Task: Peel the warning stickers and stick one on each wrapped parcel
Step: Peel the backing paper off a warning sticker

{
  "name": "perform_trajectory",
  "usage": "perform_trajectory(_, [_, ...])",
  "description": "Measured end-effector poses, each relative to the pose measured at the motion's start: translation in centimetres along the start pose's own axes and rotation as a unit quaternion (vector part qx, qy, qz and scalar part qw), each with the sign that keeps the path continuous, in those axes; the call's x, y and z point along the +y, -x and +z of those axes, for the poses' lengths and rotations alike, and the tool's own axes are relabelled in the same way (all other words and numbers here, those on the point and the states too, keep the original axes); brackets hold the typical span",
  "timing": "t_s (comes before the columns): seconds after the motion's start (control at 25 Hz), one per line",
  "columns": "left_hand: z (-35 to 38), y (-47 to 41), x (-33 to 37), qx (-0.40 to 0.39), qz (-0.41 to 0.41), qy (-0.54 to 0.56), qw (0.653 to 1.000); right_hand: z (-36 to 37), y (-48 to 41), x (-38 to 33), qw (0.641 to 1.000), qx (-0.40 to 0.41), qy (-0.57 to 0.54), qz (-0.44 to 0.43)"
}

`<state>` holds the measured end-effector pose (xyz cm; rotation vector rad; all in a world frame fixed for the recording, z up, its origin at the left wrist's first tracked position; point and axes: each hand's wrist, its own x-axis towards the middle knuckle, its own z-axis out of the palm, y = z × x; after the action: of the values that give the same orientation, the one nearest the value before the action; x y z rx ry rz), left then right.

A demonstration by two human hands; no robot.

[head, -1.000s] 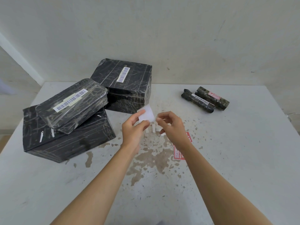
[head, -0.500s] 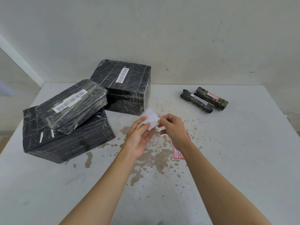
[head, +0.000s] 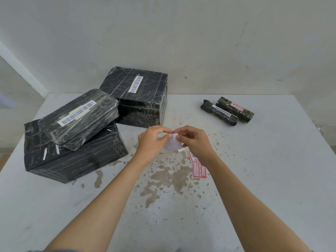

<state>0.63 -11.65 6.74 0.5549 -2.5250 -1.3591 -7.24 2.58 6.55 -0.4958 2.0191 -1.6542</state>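
Left hand (head: 152, 140) and right hand (head: 194, 142) both pinch the top edge of a small white sheet (head: 172, 145), thumbs and forefingers curled on it, held up just beyond the brown stain (head: 169, 177) on the table (head: 272, 160). I judge this as mid-peel, can't tell if a sticker has lifted. Just right of the stain lie loose red stickers (head: 199, 171), partly under my right wrist. Far right beyond the stain are two wrapped rolls: rear roll (head: 241, 113) carries a red label (head: 237, 106), front roll (head: 209, 108) shows only a barcode. Left of the stain is the big parcel (head: 72, 159) with the flat parcel (head: 80, 119) on top, and beyond the stain the box parcel (head: 138, 99), all three barcode only on the faces I see. So probably one done, four left. The sheet's printed side faces away, the parcels' other faces are hidden, and a white scrap by my right hand is unclear
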Motion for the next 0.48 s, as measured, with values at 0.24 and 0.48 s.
perform_trajectory(0.24, [-0.62, 0.39, 1.03, -0.041, -0.091, 0.162, 0.982, 0.02, -0.31, -0.34, 0.998, 0.047, 0.01, -0.028])
perform_trajectory(0.48, [-0.51, 0.87, 0.88, -0.024, -0.14, 0.256, 0.956, 0.6, -0.02, -0.59, 0.991, 0.061, 0.093, -0.076])
